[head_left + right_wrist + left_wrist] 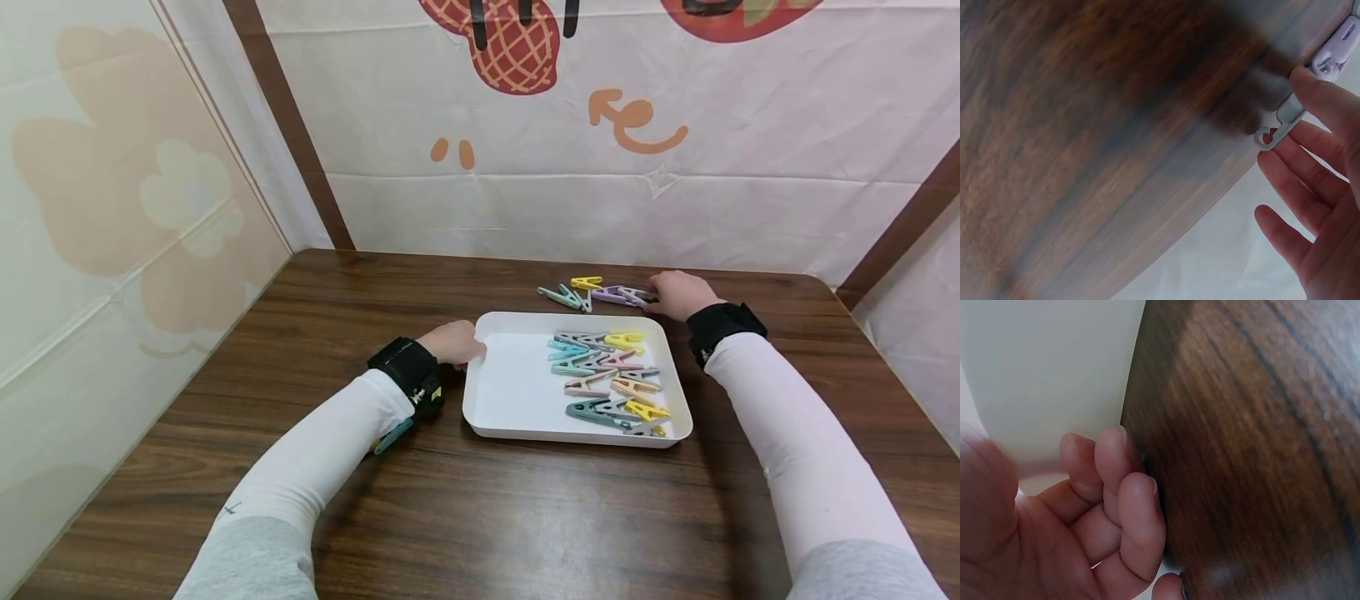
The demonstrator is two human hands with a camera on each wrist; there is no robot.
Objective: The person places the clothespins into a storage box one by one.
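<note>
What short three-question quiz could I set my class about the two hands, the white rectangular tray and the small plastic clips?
1. True or false: the left hand touches the right side of the white rectangular tray.
2. Which colour of clip lies beyond the tray's far edge: A, black; B, yellow; C, bright red?
3. What sits between the thumb and fingers of the right hand?

Key: 1. False; the left side. 2. B, a yellow plastic clip. 3. A grey plastic clip.

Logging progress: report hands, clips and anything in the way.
Left hand holding left side of white tray. Right hand pinching grey clip beyond tray. Purple clip close beside it; nothing visibly blocking.
</note>
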